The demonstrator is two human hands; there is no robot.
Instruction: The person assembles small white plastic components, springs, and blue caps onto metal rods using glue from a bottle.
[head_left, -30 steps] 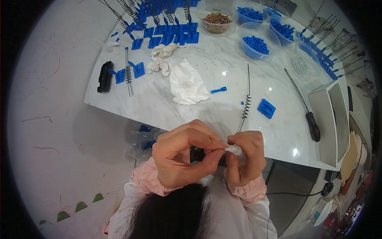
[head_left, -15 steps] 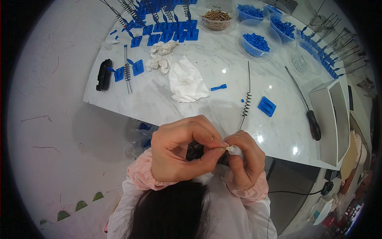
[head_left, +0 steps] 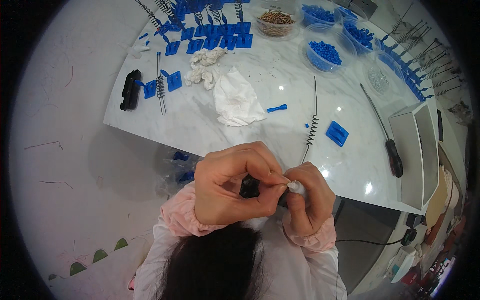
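Observation:
My left hand is pinched, thumb and forefinger tips together at the edge of a small white wrap that looks like tape or tissue. The wrap sits at the curled fingers and thumb of my right hand; whether it goes round a fingertip I cannot tell. Just beyond my right hand lies a dark coiled spring wire with long straight ends. Beside it are a tiny blue bead and a blue square base. A blue plastic sleeve lies further left.
Crumpled tissues lie mid-table. At the left are a black case and a spring wire between blue bases. Tubs of blue parts and brass pins stand at the back. A screwdriver and white box are right.
Both hands keep the same pinch at the white wrap, with only slight finger movement. The whole view has shifted a little; the things on the table lie as before.

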